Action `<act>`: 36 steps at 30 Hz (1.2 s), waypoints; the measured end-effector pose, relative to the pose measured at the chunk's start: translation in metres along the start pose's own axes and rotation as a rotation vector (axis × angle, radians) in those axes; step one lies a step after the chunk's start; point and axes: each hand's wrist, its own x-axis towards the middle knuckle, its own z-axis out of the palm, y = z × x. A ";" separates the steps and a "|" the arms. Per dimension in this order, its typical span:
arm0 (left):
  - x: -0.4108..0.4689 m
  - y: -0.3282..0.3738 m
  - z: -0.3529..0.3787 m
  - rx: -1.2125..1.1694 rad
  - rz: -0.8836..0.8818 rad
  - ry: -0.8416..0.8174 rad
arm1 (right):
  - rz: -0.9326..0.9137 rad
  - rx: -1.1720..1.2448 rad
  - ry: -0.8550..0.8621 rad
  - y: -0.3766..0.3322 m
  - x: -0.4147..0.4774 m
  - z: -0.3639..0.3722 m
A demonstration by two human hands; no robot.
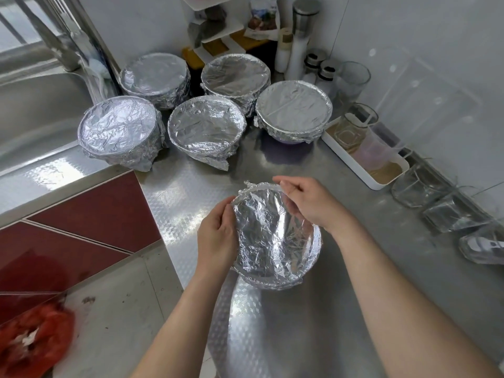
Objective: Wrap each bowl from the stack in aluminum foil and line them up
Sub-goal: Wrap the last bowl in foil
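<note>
A foil-covered bowl sits on the steel counter in front of me, its foil crinkled and sunk into the opening. My left hand grips the bowl's left rim, fingers curled over the foil. My right hand pinches the foil at the far right rim. Several wrapped bowls stand behind in two rows: back left, back right, front left, front middle, right.
A sink lies at the left. A white tray with glasses runs along the right wall, with more glasses nearer. A shelf, bottles and shakers fill the back corner. Red floor shows below the counter edge.
</note>
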 end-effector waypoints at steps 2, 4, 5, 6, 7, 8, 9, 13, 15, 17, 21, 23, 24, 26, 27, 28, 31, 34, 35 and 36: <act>-0.001 -0.001 0.001 0.008 0.009 0.001 | 0.007 -0.025 -0.021 0.000 0.001 0.003; 0.000 -0.002 0.001 0.025 0.027 0.005 | 0.015 -0.021 -0.056 -0.001 0.000 0.004; 0.001 -0.003 0.001 0.033 0.036 0.003 | 0.015 -0.006 -0.074 -0.001 0.000 0.004; 0.002 -0.003 0.001 0.040 0.041 0.000 | 0.021 0.016 -0.091 -0.001 0.000 0.004; 0.002 -0.003 0.001 0.047 0.044 -0.005 | 0.031 0.043 -0.108 -0.001 0.000 0.003; 0.003 -0.003 0.000 0.052 0.044 -0.011 | 0.045 0.061 -0.123 -0.001 0.000 0.001; 0.004 -0.004 -0.001 0.054 0.041 -0.018 | 0.061 0.075 -0.142 0.002 0.000 -0.001; 0.007 -0.004 -0.003 0.091 0.059 -0.077 | 0.138 0.033 -0.224 0.002 0.008 -0.011; 0.007 -0.002 0.000 0.110 0.078 -0.116 | 0.112 -0.026 -0.264 -0.007 0.014 -0.012; 0.006 -0.002 0.003 0.115 0.095 -0.139 | 0.075 -0.096 -0.303 -0.016 0.020 -0.009; 0.006 -0.001 0.006 0.118 0.108 -0.142 | 0.112 -0.118 -0.348 -0.022 0.023 -0.004; 0.006 0.000 0.006 0.119 0.104 -0.140 | 0.108 -0.112 -0.384 -0.020 0.022 -0.001; 0.006 0.000 0.006 0.120 0.105 -0.142 | 0.102 -0.127 -0.401 -0.017 0.023 -0.001; 0.006 0.000 0.006 0.124 0.099 -0.151 | 0.098 -0.152 -0.422 -0.010 0.026 -0.001; 0.006 0.000 0.006 0.124 0.087 -0.164 | 0.094 -0.157 -0.411 -0.012 0.025 -0.001; 0.006 0.001 0.006 0.122 0.075 -0.183 | 0.080 -0.148 -0.394 -0.014 0.024 -0.001; 0.010 0.004 0.005 0.125 0.088 -0.248 | 0.061 -0.127 -0.348 -0.020 0.018 -0.002; 0.012 0.005 0.004 0.168 0.110 -0.264 | 0.002 -0.122 -0.290 -0.018 0.014 0.001; 0.013 0.006 0.003 0.192 0.116 -0.260 | -0.016 -0.145 -0.280 -0.016 0.014 0.002; 0.013 0.007 0.003 0.211 0.117 -0.263 | -0.011 -0.162 -0.271 -0.016 0.013 0.003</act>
